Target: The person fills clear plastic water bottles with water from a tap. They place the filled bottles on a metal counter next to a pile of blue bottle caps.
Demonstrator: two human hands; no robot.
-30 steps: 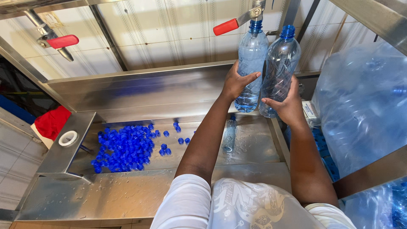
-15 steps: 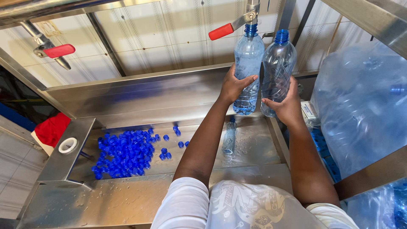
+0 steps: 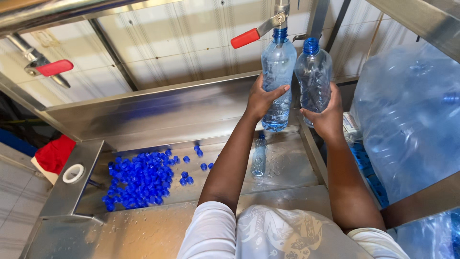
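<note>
Under the filling tap (image 3: 280, 12) with its red lever (image 3: 245, 38), my left hand (image 3: 262, 98) is wrapped around a clear bottle (image 3: 278, 72) held up to the spout, while my right hand (image 3: 328, 117) is closed around a second, empty bottle (image 3: 314, 72) just beside it. If the neck sits off the spout, I judge water would run down over my wet fingers and the bottle could slip into the steel tray (image 3: 287, 168). The two bottles nearly touch, so a nudge could knock the first one askew.
</note>
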